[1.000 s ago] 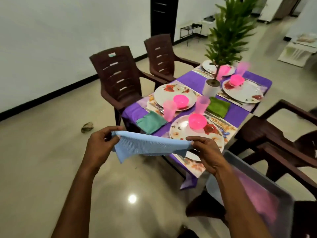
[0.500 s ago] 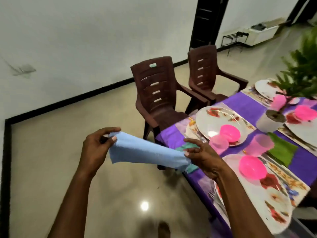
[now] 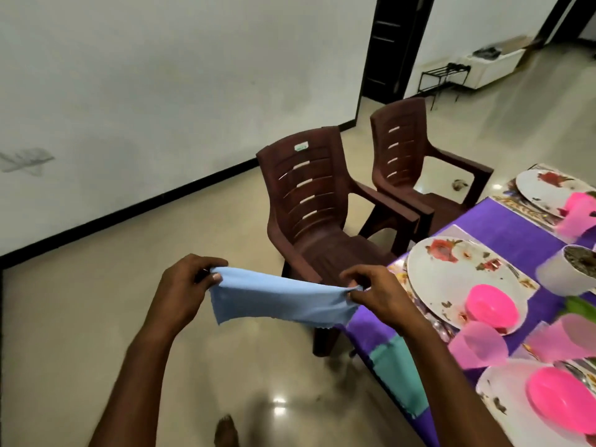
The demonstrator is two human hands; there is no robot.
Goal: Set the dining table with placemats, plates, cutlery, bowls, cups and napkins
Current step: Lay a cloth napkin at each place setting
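The table (image 3: 503, 227), under a purple cloth, carries plates, pink bowls and cups. Left of the table, off its edge, the blue napkin (image 3: 277, 298) hangs stretched between the left hand (image 3: 183, 288) and right hand (image 3: 377, 291), each pinching a top corner. Best to keep both corners level, fold evenly, then lay it beside a plate.

Home dining room: laid table (image 3: 503, 227), brown plastic chairs (image 3: 309, 201), tiled floor (image 3: 96, 317).

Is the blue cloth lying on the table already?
No, the blue napkin hangs stretched in the air between the left hand and the right hand, beside the table's purple cloth.
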